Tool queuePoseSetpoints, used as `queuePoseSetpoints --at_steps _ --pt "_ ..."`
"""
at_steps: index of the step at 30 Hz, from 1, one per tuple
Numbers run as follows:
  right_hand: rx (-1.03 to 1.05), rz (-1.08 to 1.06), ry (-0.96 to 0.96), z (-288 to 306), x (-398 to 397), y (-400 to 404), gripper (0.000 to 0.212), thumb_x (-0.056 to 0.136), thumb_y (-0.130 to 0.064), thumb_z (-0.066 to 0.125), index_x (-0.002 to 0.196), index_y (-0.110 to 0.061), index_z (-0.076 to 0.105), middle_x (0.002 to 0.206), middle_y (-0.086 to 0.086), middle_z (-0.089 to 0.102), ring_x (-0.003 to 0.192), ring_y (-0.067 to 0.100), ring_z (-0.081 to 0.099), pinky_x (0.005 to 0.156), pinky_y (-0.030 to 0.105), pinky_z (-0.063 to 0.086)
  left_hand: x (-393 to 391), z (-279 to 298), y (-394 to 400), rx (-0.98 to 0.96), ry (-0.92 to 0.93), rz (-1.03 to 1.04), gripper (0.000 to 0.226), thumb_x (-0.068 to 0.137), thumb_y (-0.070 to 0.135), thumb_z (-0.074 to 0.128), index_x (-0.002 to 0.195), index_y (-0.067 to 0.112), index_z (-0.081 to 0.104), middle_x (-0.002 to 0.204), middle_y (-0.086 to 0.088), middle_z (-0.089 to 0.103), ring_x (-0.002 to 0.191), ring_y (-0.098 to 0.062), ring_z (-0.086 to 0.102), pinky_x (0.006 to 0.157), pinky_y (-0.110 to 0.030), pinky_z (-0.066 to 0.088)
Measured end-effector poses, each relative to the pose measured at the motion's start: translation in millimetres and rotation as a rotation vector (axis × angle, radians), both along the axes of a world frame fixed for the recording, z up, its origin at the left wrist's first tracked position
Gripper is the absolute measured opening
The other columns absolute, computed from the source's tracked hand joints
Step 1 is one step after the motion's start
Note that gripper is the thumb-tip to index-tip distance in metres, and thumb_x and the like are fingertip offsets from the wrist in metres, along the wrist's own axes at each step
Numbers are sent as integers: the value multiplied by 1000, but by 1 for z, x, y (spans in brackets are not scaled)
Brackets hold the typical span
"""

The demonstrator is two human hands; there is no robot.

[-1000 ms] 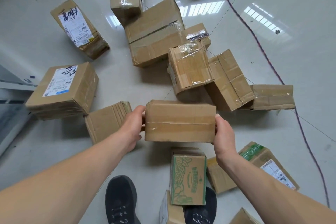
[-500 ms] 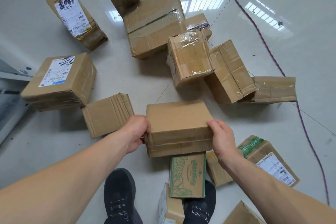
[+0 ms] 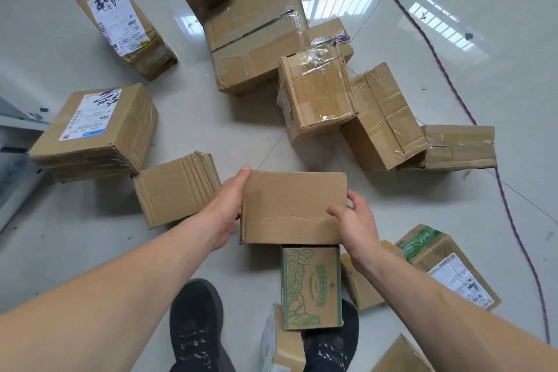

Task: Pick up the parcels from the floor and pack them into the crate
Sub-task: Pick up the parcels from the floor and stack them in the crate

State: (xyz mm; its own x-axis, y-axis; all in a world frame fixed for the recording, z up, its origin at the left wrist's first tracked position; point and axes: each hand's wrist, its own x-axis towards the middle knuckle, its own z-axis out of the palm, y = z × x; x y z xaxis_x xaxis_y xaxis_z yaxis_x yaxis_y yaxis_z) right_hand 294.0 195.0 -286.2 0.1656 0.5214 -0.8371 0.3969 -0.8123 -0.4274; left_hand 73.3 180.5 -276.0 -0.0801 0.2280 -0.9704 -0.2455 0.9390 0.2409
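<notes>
Parcels of brown taped cardboard are scattered over the glossy pale tiled floor [image 3: 453,235], and no crate is seen in this view. The largest, a big brown carton sealed with clear tape [image 3: 256,33], lies at the far middle with smaller boxes leaning against it, apparently as they were dumped. A flat brown parcel bearing a white printed label [image 3: 93,130] lies at the left, well apart from that heap. A plain brown rectangular parcel [image 3: 294,205] is held clear of the floor at the near middle, its long sides level, probably so that it can be carried without tipping. It is clamped from both ends: the left hand [image 3: 228,208] is pressed flat against its left end with the fingers wrapped behind, and the right hand [image 3: 353,220] is curled over its near right corner, thumb on top. A two-handed hold is judged sensible for a box this wide. Just below it, a small carton printed with a green drawing [image 3: 311,287] rests partly over a black shoe [image 3: 196,326]. A thin purple cable [image 3: 447,75] trails along the right.
</notes>
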Motion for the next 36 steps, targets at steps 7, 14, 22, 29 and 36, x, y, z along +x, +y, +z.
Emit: queuePoseSetpoints --at_steps 7,14,22,29,36 --pt "70 -197 3 6 -5 6 52 86 -58 50 110 -15 65 100 -1 66 94 21 60 76 37 48 -2 -4 -2 51 44 176 54 94 70 33 93 22 58 95 -3 64 93 -22 61 88 -39 44" --pt "124 -250 13 3 -1 9 66 76 -77 43 99 -18 61 106 7 72 104 28 66 95 54 52 -8 -3 -12 133 78 231 70 93 69 34 137 17 49 98 -19 63 111 -32 59 111 -58 28" --pt "36 -166 110 0 -9 7 73 73 -80 42 110 -24 70 97 4 79 98 27 73 95 48 55 -2 -14 -7 143 -76 112 67 90 75 35 122 27 66 112 3 74 107 -19 69 107 -45 44" --pt "37 -129 128 26 -11 10 58 96 -68 39 117 -22 68 99 4 79 97 26 74 91 43 56 -5 21 -9 160 -107 97 83 70 87 39 124 30 66 115 2 73 110 -21 68 108 -49 42" --pt "88 -116 136 136 -29 20 56 96 -69 42 115 -23 67 97 3 79 90 20 76 83 37 59 -24 133 -13 200 -67 110 72 86 81 30 128 31 62 114 5 73 107 -17 69 102 -47 48"
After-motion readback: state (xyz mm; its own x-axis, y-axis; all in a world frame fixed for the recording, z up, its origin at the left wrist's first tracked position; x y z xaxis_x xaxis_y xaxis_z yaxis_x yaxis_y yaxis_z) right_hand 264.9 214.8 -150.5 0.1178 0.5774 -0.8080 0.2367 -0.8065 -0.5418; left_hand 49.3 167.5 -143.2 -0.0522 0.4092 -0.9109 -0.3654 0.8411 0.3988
